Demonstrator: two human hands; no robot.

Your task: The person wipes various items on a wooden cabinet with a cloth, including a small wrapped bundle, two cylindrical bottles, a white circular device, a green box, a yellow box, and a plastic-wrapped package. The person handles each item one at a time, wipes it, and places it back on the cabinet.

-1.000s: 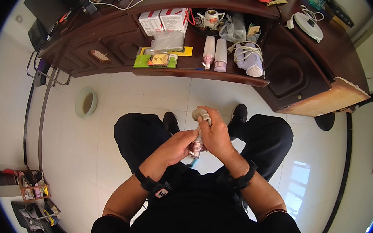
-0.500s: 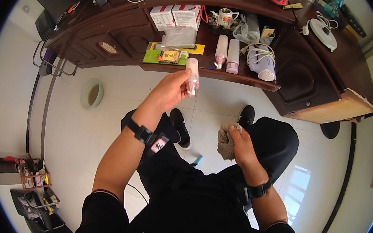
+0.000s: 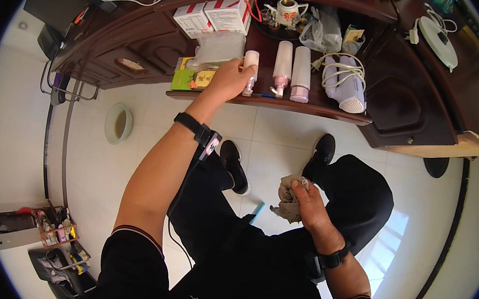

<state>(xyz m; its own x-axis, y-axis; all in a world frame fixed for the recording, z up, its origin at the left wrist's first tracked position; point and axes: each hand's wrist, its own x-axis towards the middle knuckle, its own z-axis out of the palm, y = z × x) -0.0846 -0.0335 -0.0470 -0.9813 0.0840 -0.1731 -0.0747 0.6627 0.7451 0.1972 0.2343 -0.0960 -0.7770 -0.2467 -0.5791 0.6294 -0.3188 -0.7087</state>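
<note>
My left hand (image 3: 231, 81) grips a small pale pink bottle (image 3: 251, 62) from its left side, at the front of the open shelf (image 3: 324, 111). Its base looks to be on or just over the shelf; I cannot tell which. Two taller pale pink bottles, a pump bottle (image 3: 283, 64) and a capped bottle (image 3: 301, 69), lie or stand just right of it. Over my right knee, my right hand (image 3: 312, 207) is closed on a crumpled grey-brown cloth (image 3: 289, 199).
A lilac hair dryer (image 3: 346, 85) with its cord wound round sits at the shelf's right. White boxes (image 3: 227, 16), a teapot (image 3: 287, 13), plastic bags (image 3: 323, 31) and a green packet (image 3: 184, 79) share the shelf. A pale basin (image 3: 119, 123) stands on the floor at left.
My left hand has moved forward with the small bottle, from in front of the shelf to beside the taller bottles. The right hand keeps the cloth in nearly the same place.
</note>
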